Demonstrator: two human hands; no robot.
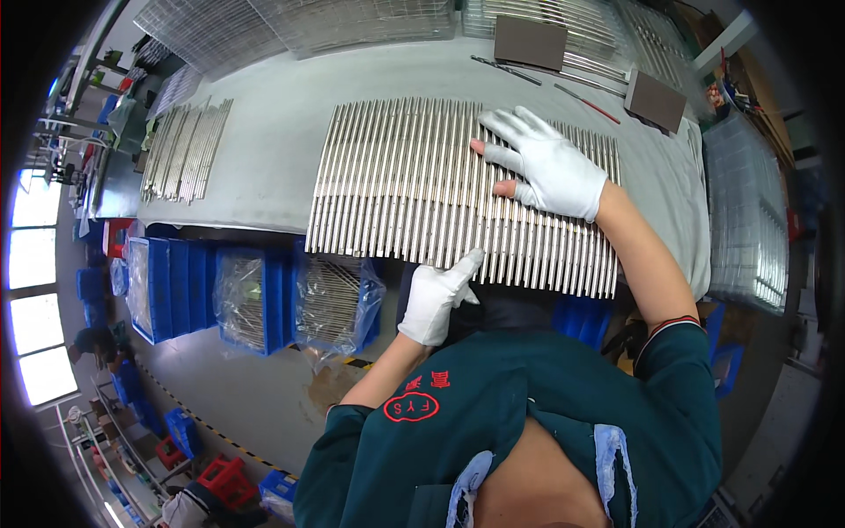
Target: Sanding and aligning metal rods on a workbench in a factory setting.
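A wide row of slim, shiny metal rods (396, 176) lies side by side on the grey-covered table, their near ends reaching past its front edge. My right hand (550, 167), in a white glove with bare thumb and one bare fingertip, rests flat across the rods right of the middle, fingers spread. At the near ends, my left hand (436, 299), also white-gloved, has its thumb against the rod ends. Its other fingers are curled and partly hidden below, closed around a rod end.
A smaller batch of rods (187, 150) lies at the left. Clear plastic trays (370, 25) line the back. Two grey-brown blocks (530, 42), a dark drill-like tool (505, 70) and a red-tipped stick (587, 102) lie far right. Blue bins (172, 286) stand below the front edge.
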